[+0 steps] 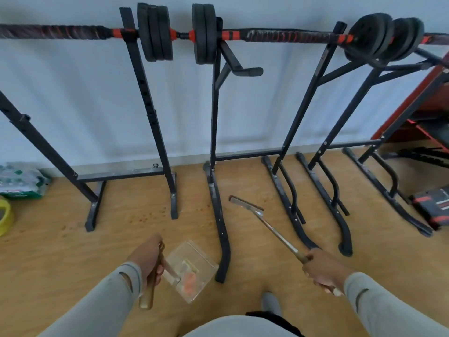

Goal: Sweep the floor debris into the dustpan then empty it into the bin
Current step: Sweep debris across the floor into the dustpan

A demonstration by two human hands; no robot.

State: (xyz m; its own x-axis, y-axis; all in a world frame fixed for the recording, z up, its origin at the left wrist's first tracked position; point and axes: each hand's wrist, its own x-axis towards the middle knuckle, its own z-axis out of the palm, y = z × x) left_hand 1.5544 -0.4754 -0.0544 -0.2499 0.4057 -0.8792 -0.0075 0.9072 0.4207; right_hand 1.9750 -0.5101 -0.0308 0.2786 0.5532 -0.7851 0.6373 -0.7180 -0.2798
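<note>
Wood floor (255, 239) against a pale wall (73, 98). Black racks (215, 142) stand along the wall, carrying loaded barbells (201, 34); their feet run out across the floor towards the person. A pack of bottles (21, 181) lies far left; no bin identified in view.

Left hand (148, 257) is closed round the wooden handle of the dustpan (192, 268). The pan is clear-sided, near the person's feet and just left of one rack foot. Whether it sits on the floor or is held just off it cannot be told. It already holds orange and pale scraps.

Right hand (324, 268) grips the broom (272, 229) shaft; its narrow head is out between two rack feet.

Debris (145, 218): reddish specks scattered left of centre, around the nearer rack feet, well apart from the broom head.

Judgement: sweeping part done. Draw the head towards the pan in short strokes, pan lip flat on the floor. Rack feet hem both sides; the open lane lies left, in front of the specks.
</note>
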